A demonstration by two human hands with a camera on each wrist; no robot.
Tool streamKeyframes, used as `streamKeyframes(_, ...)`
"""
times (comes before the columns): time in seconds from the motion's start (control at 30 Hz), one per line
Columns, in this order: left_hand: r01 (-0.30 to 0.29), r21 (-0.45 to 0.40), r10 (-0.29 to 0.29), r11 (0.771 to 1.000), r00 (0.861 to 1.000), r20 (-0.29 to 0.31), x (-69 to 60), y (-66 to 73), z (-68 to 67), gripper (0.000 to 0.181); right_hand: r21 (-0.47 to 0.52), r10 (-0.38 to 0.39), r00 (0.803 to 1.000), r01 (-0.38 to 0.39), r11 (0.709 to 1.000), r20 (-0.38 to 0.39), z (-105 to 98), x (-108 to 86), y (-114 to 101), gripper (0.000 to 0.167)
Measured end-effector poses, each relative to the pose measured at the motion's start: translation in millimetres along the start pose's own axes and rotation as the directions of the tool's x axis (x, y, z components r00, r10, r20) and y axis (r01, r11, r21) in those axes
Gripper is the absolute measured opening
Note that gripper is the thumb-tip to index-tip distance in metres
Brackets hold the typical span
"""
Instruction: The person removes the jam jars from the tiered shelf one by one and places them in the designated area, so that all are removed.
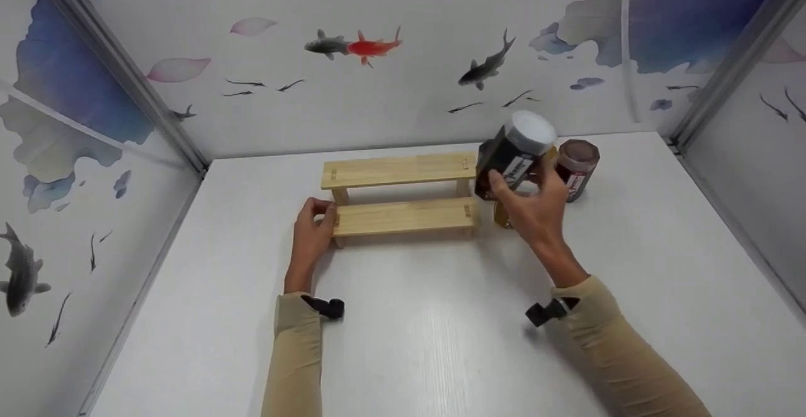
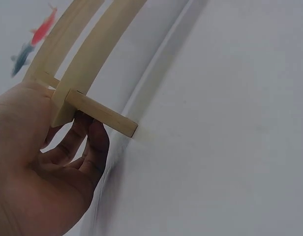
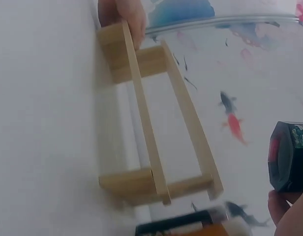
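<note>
A two-tier wooden rack (image 1: 403, 217) stands on the white table. At the left end of its lower board, my left hand (image 1: 313, 233) grips the edge; in the left wrist view the thumb side lies over the board (image 2: 95, 54) and curled fingers are beneath it. My right hand (image 1: 540, 212) holds a dark faceted jar (image 1: 504, 155) with a white lid, tilted and raised beside the rack's right end. The right wrist view catches that jar's base (image 3: 285, 157) at its right edge. Part of the jar's label is hidden by the fingers.
Behind the right hand stands a brown-lidded jar (image 1: 577, 165). A yellowish jar (image 1: 502, 217) is partly covered by the hand and the raised jar. Printed wall panels (image 1: 403, 114) border the table at the back and sides.
</note>
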State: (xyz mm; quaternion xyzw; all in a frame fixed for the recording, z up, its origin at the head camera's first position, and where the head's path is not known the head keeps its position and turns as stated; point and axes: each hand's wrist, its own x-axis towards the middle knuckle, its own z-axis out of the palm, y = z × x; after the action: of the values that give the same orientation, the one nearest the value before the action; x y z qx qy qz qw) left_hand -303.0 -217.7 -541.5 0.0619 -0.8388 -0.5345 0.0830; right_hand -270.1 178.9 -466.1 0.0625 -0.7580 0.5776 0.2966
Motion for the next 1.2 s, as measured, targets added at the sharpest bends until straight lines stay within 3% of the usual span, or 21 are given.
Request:
streamKeyframes(0.17,-0.026,-0.021,0.026,0.999,1.0,-0.003,0.6,-2.1,-1.7,0.024,-0.049,0.06,0.994,-0.065,0.997,-0.091,-41.2,7.6,22.9,0.063)
streamKeyframes(0.33,-0.034,-0.028,0.034,0.999,0.999,0.005,-1.7,-4.2,-4.3,0.023,-0.178,0.101,0.988,-0.122,0.977,-0.12,-74.4,9.1,45.8,0.062)
streamKeyframes(0.43,-0.036,-0.026,0.036,0.999,0.999,0.005,-2.3,-5.1,-7.0,0.023,-0.241,0.13,0.989,-0.145,0.96,-0.077,-89.3,6.6,55.1,0.063)
streamKeyframes(0.53,-0.038,-0.027,0.037,0.999,0.999,-0.007,-2.3,-6.8,-10.1,0.023,-0.296,0.19,0.982,-0.177,0.939,0.016,-98.2,4.4,64.4,0.067)
streamKeyframes(0.7,-0.026,-0.036,0.026,0.999,1.0,-0.002,-3.3,-9.1,-12.0,0.023,-0.381,0.294,0.938,-0.207,0.901,0.185,-104.1,0.8,79.0,0.079)
streamKeyframes(0.8,-0.018,-0.036,0.018,0.999,1.0,0.0,-4.8,-9.4,-11.4,0.023,-0.406,0.319,0.911,-0.197,0.893,0.261,-104.6,-2.2,86.4,0.083)
streamKeyframes(0.97,-0.012,-0.026,0.012,1.0,1.0,-0.006,-5.2,-6.7,-11.2,0.024,-0.413,0.337,0.89,-0.194,0.89,0.307,-105.9,-4.9,91.8,0.088)
streamKeyframes(1.2,-0.025,-0.026,0.025,0.999,1.0,-0.012,-3.3,-8.4,-8.2,0.023,-0.412,0.343,0.881,-0.195,0.89,0.325,-107.1,-2.2,90.3,0.087)
